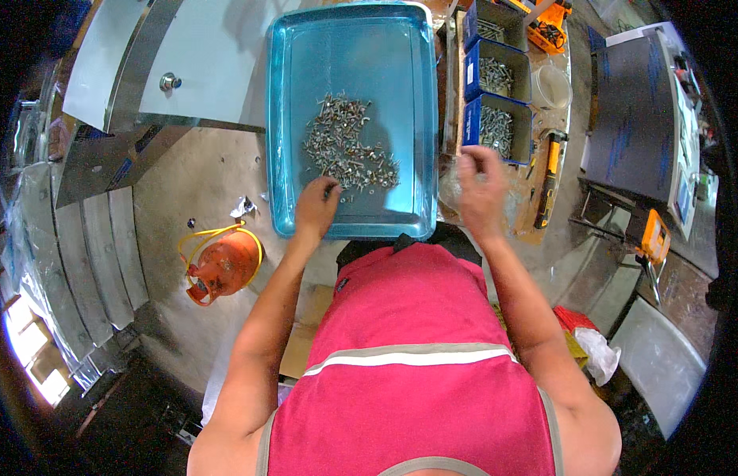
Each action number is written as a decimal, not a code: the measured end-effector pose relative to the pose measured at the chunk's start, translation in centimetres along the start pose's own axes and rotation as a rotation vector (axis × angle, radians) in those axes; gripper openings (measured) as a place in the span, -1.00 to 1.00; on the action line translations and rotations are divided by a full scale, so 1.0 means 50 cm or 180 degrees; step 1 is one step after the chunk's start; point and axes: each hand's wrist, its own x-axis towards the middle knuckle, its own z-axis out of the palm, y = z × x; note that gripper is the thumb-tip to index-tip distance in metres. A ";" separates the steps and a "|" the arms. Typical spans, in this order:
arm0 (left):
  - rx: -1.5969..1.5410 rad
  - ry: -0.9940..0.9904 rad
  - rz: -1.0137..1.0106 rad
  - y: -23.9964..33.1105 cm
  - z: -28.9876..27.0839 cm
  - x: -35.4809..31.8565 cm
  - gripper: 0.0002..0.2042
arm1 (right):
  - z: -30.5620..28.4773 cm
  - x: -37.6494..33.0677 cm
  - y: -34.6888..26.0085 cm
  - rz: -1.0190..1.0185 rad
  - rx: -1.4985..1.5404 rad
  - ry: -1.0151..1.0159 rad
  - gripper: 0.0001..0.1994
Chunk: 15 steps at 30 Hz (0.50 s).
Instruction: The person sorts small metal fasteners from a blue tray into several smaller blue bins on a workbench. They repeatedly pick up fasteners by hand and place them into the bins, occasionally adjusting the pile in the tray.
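A pile of small metal screws and washers (pixel 333 139) lies in the blue tray (pixel 349 59). My left hand (pixel 316 208) reaches over the tray's near left part, at the pile's lower edge. Its fingers are drawn together; anything pinched in them is too small to make out. Past the tray's right edge, beside the nearest blue bin (pixel 473 125) of loose screws, hangs my right hand (pixel 483 194). The fingers curl toward the thumb, and what they hold, if anything, does not show. A crumpled clear plastic bag (pixel 450 189) lies under and beside this hand.
Two more blue bins of hardware, the middle one (pixel 468 75) and the far one (pixel 470 28), stand in a row. Right of them are a clear round tub (pixel 553 86) and a yellow-black cutter knife (pixel 551 170). An orange gas cylinder (pixel 226 266) stands on the floor at left.
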 end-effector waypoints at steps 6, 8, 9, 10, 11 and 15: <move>0.0607 -0.0303 0.0598 -0.015 0.087 -0.006 -0.78 | 0.205 -0.093 0.095 0.0008 -0.0445 -0.1559 -0.82; 0.0771 -0.0275 0.0573 -0.009 0.099 -0.001 -0.78 | 0.251 -0.115 0.121 -0.0329 -0.0786 -0.1849 -0.82; 0.0856 -0.0269 0.0561 -0.007 0.102 0.002 -0.78 | 0.271 -0.124 0.130 -0.0403 -0.0943 -0.1932 -0.83; 0.0899 -0.0294 0.0538 -0.007 0.103 0.006 -0.77 | 0.287 -0.128 0.139 -0.0484 -0.1092 -0.2003 -0.82; 0.0943 -0.0323 0.0513 -0.007 0.104 0.009 -0.77 | 0.299 -0.130 0.145 -0.0620 -0.1136 -0.1942 -0.83; 0.0886 -0.0176 0.0694 -0.010 0.111 0.009 -0.77 | 0.326 -0.137 0.158 -0.1024 -0.1378 -0.1773 -0.83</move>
